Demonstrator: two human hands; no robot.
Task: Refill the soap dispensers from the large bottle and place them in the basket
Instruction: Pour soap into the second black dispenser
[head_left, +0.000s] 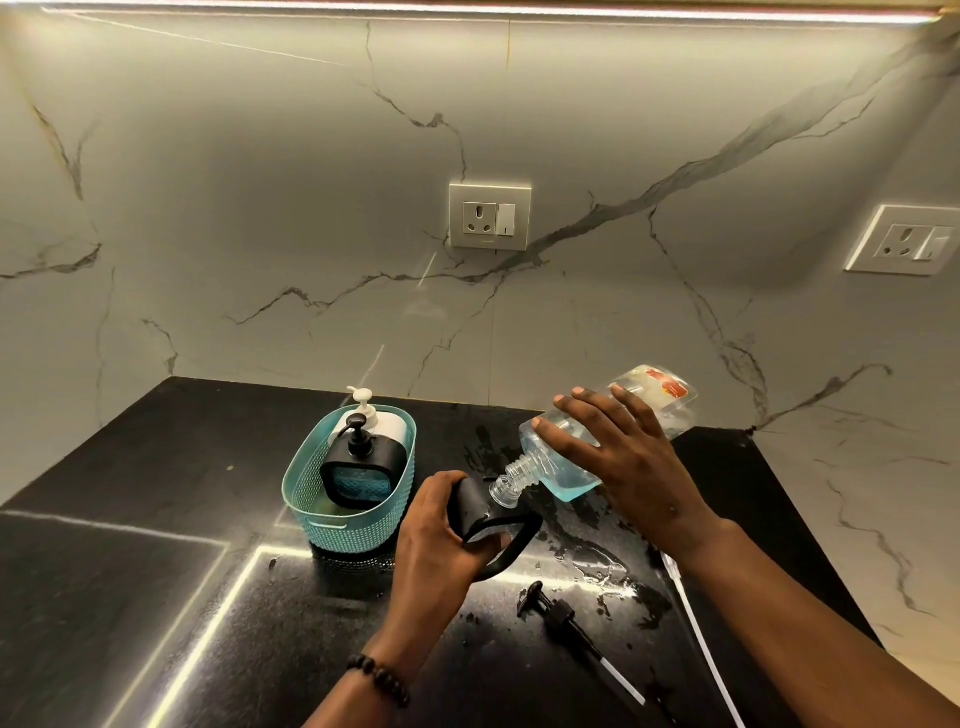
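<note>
Black countertop (156, 519) fills the lower frame, wet at centre-right. Right hand (618, 462), fingers spread over the tilted large bottle (566, 447), holds its neck at the open dispenser (493, 525) gripped in the curled left hand (441, 535), centre frame. Teal basket (353, 499) at centre-left holds two dispensers (363, 462); a loose pump (561, 618) lies at lower centre.

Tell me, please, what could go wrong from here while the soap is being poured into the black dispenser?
1. The large bottle is tipped steeply with its neck only at the black dispenser opening, so soap may run outside; the countertop beside it already shows wet splashes.
2. The left hand holds the dispenser tilted in the air, so it could slip or overflow.
3. The loose pump head lies near the right hand's forearm and might be knocked away.
</note>
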